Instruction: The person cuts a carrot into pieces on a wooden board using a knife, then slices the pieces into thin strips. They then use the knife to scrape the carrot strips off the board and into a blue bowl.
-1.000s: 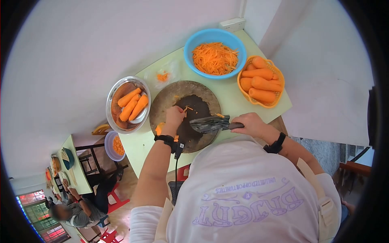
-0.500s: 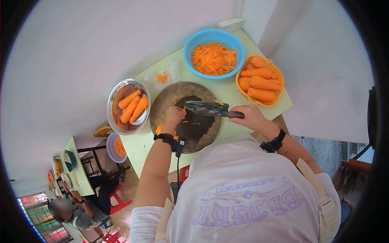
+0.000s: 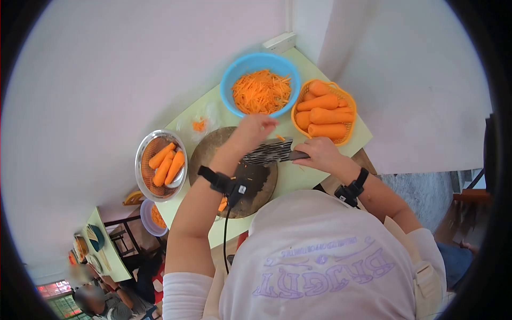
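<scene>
— Cleaver?
— Flat over the round chopping board, near the blue bowl of shredded carrot — gripped at the handle by the right hand, closed tight.
— Left hand?
— Loosely curled at the blade's far edge, just beside the bowl; contents impossible to tell.

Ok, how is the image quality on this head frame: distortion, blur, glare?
Head view: strong fisheye with a black circular vignette, so the pale green table bends; light is even and soft, with no glare; the left hand near the blue plastic bowl of shredded carrot is slightly motion-blurred; the far background at lower left is soft.
</scene>
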Demonstrator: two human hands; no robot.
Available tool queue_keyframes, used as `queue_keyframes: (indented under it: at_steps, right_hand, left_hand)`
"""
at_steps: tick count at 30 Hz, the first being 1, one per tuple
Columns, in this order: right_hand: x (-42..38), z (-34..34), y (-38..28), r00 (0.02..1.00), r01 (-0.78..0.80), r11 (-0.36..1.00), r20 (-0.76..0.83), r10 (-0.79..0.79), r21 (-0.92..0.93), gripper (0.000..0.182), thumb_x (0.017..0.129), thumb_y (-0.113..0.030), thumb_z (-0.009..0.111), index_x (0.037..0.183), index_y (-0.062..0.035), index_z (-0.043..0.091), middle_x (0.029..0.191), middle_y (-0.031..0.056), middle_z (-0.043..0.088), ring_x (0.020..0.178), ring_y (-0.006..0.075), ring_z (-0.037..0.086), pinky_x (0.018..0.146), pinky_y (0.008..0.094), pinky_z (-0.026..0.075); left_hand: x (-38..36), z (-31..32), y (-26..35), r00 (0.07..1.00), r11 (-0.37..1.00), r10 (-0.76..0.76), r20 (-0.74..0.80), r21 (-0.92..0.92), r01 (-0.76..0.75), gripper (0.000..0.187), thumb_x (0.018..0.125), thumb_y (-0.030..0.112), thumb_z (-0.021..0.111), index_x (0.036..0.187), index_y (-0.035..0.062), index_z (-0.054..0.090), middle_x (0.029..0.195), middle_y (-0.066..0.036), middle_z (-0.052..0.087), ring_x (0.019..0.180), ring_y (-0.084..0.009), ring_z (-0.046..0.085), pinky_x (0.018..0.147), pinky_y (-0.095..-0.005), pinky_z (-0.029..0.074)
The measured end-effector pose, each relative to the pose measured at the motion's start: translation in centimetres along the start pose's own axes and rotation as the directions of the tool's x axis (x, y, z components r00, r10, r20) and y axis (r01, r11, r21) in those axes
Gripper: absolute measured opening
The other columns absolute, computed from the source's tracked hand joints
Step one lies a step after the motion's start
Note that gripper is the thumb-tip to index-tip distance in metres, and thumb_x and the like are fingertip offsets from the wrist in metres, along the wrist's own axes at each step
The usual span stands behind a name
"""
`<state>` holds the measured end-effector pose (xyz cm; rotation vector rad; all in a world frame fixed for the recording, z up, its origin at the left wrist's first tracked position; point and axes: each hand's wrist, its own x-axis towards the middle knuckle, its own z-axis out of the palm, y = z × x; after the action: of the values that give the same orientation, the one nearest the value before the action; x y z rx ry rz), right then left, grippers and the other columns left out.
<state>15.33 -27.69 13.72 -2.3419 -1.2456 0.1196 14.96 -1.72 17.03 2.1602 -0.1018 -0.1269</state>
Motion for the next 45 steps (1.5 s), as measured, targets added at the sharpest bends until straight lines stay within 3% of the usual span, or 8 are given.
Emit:
queue_keyframes:
  at_steps: [2, 6, 10, 13, 20, 27, 32, 45]
  right_hand:
    - [1.3, -0.5, 0.5, 0.999, 0.044, 0.997, -0.015, -0.046, -0.07, 0.032, 0.074, -0.039, 0.076, 0.091, -0.0141, 0.067, 0.068, 0.0068, 0.059, 0.064, 0.0283, 0.06, 0.058, 0.0408, 0.047]
    - [4.8, -2.5, 1.5, 0.995, 0.073, 0.978, -0.051, -0.085, -0.195, 0.033, 0.073, -0.039, 0.075, 0.092, -0.0144, 0.066, 0.068, 0.0075, 0.058, 0.065, 0.0295, 0.059, 0.058, 0.0413, 0.046]
    - [5.9, -3.8, 1.7, 0.979, 0.092, 0.983, -0.164, -0.118, -0.156, 0.034, 0.071, -0.04, 0.075, 0.092, -0.014, 0.067, 0.072, 0.0095, 0.059, 0.067, 0.0299, 0.059, 0.058, 0.0416, 0.046]
    - [5.3, -3.2, 2.3, 0.98, 0.094, 0.988, -0.161, -0.113, -0.119, 0.033, 0.072, -0.037, 0.076, 0.093, -0.0133, 0.068, 0.075, 0.0102, 0.061, 0.069, 0.0301, 0.06, 0.059, 0.0411, 0.047]
    - [1.8, 0.6, 0.6, 0.953, -0.301, 0.873, 0.089, 0.29, 0.383, 0.032, 0.085, -0.034, 0.071, 0.095, -0.004, 0.069, 0.073, 0.0118, 0.064, 0.065, 0.0245, 0.062, 0.06, 0.0347, 0.048]
    - [2.6, 3.6, -2.7, 0.754, -0.501, 0.764, 0.638, 0.154, 0.407, 0.037, 0.086, -0.036, 0.07, 0.093, 0.0009, 0.068, 0.069, 0.0087, 0.062, 0.063, 0.0156, 0.059, 0.06, 0.0299, 0.047]
    - [3.6, 5.9, -3.7, 0.809, -0.318, 0.876, 0.585, 0.051, 0.364, 0.041, 0.084, -0.039, 0.071, 0.094, 0.0004, 0.068, 0.072, 0.0122, 0.064, 0.066, 0.0215, 0.06, 0.063, 0.0332, 0.048]
    - [4.0, 6.6, -3.4, 0.746, -0.441, 0.84, 0.649, 0.147, 0.317, 0.037, 0.085, -0.038, 0.071, 0.094, -0.0013, 0.07, 0.067, 0.0098, 0.062, 0.061, 0.0179, 0.059, 0.06, 0.0321, 0.047]
  left_hand:
    - [0.0, 1.7, -0.3, 0.945, 0.987, 0.099, 0.312, 0.087, -0.132, 0.029, 0.089, 0.007, 0.062, 0.118, 0.0047, 0.064, 0.108, -0.013, 0.068, 0.092, -0.024, 0.065, 0.083, -0.0349, 0.051]
    - [2.7, 1.5, -0.7, 0.936, 0.936, 0.207, 0.284, 0.22, -0.274, 0.029, 0.092, 0.01, 0.057, 0.12, 0.0025, 0.061, 0.112, -0.017, 0.065, 0.102, -0.0324, 0.062, 0.089, -0.0386, 0.049]
    - [5.7, -1.0, -1.6, 0.993, 0.942, 0.067, 0.095, 0.322, -0.094, 0.038, 0.096, 0.022, 0.052, 0.13, 0.0051, 0.052, 0.12, -0.023, 0.06, 0.111, -0.039, 0.056, 0.092, -0.0428, 0.047]
    - [5.2, -2.4, -3.7, 0.916, 0.915, 0.296, -0.271, 0.355, -0.191, 0.039, 0.096, 0.023, 0.053, 0.129, 0.0036, 0.054, 0.122, -0.021, 0.061, 0.112, -0.0377, 0.057, 0.093, -0.0414, 0.046]
    - [-9.5, -10.2, -7.4, 0.901, 0.968, -0.222, -0.372, 0.03, 0.25, 0.036, 0.092, 0.024, 0.061, 0.119, 0.0003, 0.063, 0.112, -0.018, 0.067, 0.103, -0.0272, 0.065, 0.088, -0.0355, 0.05]
    - [-25.1, -6.5, -15.4, 0.732, 0.724, -0.584, -0.352, 0.182, 0.665, 0.042, 0.081, 0.028, 0.071, 0.114, 0.0034, 0.065, 0.1, -0.017, 0.068, 0.096, -0.0323, 0.065, 0.083, -0.0405, 0.051]
    - [-27.2, 1.9, -14.4, 0.611, 0.766, -0.439, -0.659, 0.081, 0.638, 0.029, 0.074, 0.018, 0.077, 0.094, 0.003, 0.063, 0.083, -0.012, 0.06, 0.078, -0.0249, 0.061, 0.07, -0.036, 0.05]
    - [-28.7, 6.7, -12.2, 0.81, 0.766, -0.262, -0.524, 0.397, 0.505, 0.045, 0.07, 0.01, 0.077, 0.11, 0.0084, 0.057, 0.105, -0.011, 0.057, 0.098, -0.0306, 0.057, 0.087, -0.0411, 0.045]
